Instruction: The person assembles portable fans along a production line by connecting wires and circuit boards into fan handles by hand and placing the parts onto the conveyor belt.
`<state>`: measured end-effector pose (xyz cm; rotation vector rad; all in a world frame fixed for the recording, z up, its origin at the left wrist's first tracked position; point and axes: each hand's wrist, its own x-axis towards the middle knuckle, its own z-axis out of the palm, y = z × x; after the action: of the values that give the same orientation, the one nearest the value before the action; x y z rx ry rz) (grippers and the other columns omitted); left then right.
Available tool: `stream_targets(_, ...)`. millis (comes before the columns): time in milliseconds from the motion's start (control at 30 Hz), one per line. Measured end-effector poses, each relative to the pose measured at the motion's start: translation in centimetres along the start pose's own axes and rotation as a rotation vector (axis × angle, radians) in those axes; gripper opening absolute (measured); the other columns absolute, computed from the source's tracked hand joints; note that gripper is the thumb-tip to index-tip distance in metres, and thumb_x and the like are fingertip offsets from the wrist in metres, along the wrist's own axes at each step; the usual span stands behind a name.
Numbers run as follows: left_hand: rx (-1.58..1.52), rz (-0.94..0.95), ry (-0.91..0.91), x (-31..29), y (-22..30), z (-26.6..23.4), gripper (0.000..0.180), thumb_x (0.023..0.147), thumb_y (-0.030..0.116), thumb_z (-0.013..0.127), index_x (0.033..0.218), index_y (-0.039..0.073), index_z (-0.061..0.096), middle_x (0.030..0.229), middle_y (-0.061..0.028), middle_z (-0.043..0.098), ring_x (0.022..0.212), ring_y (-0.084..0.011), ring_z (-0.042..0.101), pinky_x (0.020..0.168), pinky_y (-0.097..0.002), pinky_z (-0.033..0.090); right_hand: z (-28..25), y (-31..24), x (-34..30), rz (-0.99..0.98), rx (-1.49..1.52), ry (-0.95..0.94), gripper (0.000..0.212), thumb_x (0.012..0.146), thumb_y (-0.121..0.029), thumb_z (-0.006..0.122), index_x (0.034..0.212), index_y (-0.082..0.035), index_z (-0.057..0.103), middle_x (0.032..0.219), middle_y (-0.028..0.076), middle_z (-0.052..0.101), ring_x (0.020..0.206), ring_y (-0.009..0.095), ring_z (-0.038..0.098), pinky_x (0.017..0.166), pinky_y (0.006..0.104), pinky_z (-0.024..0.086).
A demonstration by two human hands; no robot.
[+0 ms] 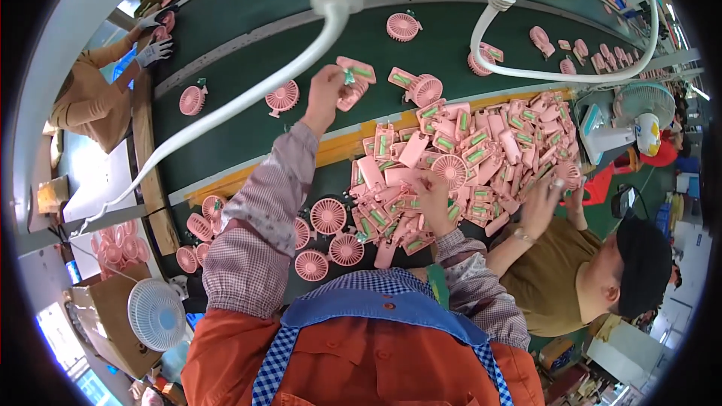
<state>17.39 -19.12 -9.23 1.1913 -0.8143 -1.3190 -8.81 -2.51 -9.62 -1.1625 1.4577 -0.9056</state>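
My left hand (325, 95) reaches over the green conveyor belt, its fingers closed on a pink handheld fan part (358, 70). This part has a flat handle shell with a green strip in it, and another pink piece lies against it under my fingers. Lower down, my right hand (434, 201) is in the near part of a big heap of pink handle shells (511, 143). Its fingers are curled down among the shells; what they grip is hidden. A round pink fan head (450, 171) lies just right of those fingers. Several more fan heads (329, 216) lie between my forearms.
More fans (403, 27) are spread along the belt (248, 139). A white cable (301, 60) hangs across the view. At right, a co-worker (571, 278) has hands at the heap's edge; another (98, 98) works at far left. White fans (156, 314) stand at both sides.
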Motion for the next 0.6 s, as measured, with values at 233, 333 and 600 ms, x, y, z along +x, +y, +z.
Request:
stream_targets(233, -0.204, -0.327, 0.173, 3.1, -5.0, -5.0, 0.015, 0.089, 0.011, 0.046, 0.097, 0.004, 0.056, 0.082, -0.0051, 0.063, 0.065, -0.0129, 0.058, 0.06, -0.0245, 0.048, 1.8, 3.2, 1.9, -0.193, -0.296, 0.022, 0.013, 0.075, 0.002, 0.06, 0.088, 0.0, 0.06, 0.079, 0.013, 0.059, 0.07, 0.024, 0.058, 0.065, 0.0338, 0.048)
stream_targets(333, -0.058, -0.349, 0.211, 1.7, -5.4, -5.1, 0.02, 0.088, 0.01, 0.048, 0.104, 0.002, 0.057, 0.083, -0.0051, 0.062, 0.065, -0.0125, 0.059, 0.059, -0.0239, 0.049, 2.6, 2.4, 3.8, -0.385, -0.442, 0.013, 0.018, 0.072, 0.005, 0.06, 0.089, -0.002, 0.061, 0.086, 0.013, 0.059, 0.077, 0.029, 0.058, 0.07, 0.0358, 0.048)
stream_targets(600, 0.398, -0.07, 0.29, -2.0, -5.2, -10.6, 0.024, 0.086, 0.002, 0.049, 0.109, -0.001, 0.055, 0.085, -0.0082, 0.062, 0.069, -0.0125, 0.06, 0.062, -0.0223, 0.049, 5.3, 2.8, 8.7, -0.53, -1.115, 0.008, 0.022, 0.072, -0.008, 0.055, 0.092, -0.005, 0.061, 0.093, 0.01, 0.052, 0.09, 0.028, 0.05, 0.071, 0.0404, 0.041)
